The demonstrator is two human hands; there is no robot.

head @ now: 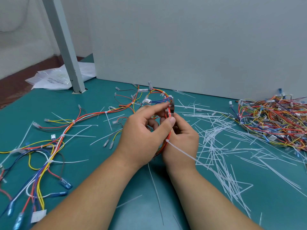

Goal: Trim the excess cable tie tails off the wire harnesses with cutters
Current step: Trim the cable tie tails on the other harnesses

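Note:
My left hand (142,133) pinches a wire harness (168,128) of red, orange and yellow wires between thumb and fingers, holding it up over the green table. My right hand (181,138), just behind and partly hidden by the left, grips metal cutters (172,107) whose jaws stick up at a white tie on the harness. A long white cable tie tail (182,152) sticks out from a tie lower on the same harness, slanting down to the right across my right wrist.
Another harness (54,143) with uncut ties sprawls at the left. A heap of harnesses (274,120) lies at the right. Several cut white tails (221,146) litter the green table (93,163). A grey wall panel (182,47) and post (66,47) stand behind.

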